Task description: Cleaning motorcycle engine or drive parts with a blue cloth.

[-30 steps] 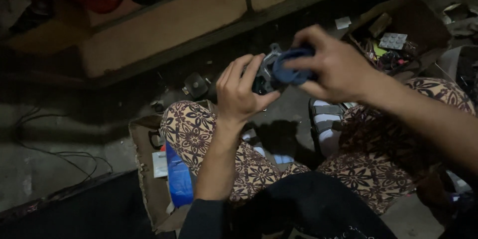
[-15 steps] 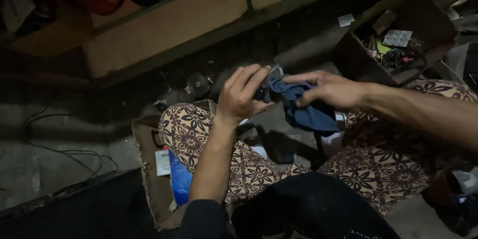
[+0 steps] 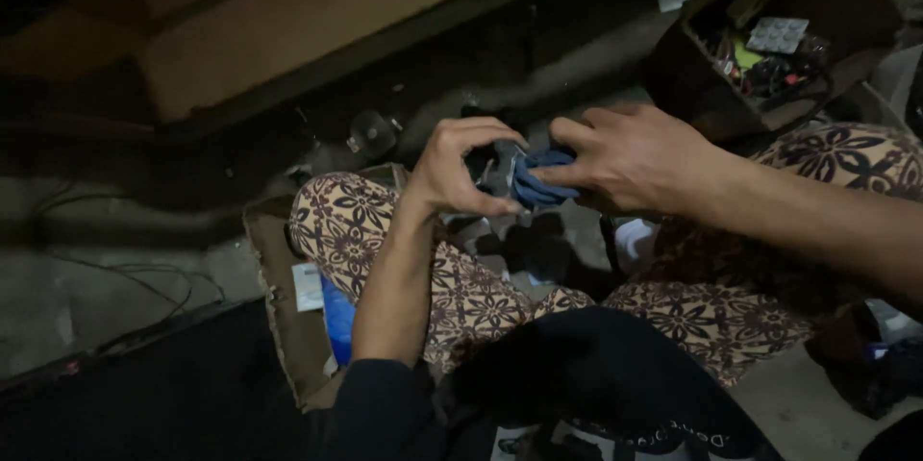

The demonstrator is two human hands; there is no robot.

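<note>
I sit on the floor with my knees in patterned trousers spread apart. My left hand grips a small dark metal part above my lap. My right hand presses a bunched blue cloth against that part. The two hands touch at the part. Most of the part is hidden by fingers and cloth, and the scene is dim.
A brown cardboard box at the upper right holds small parts and a blister pack. A flattened cardboard sheet with a blue packet lies under my left knee. A small round metal piece rests on the concrete floor.
My hands have come lower and closer to my lap. The blue cloth hung loose from my right hand half a second ago and is now bunched tight against the part.
</note>
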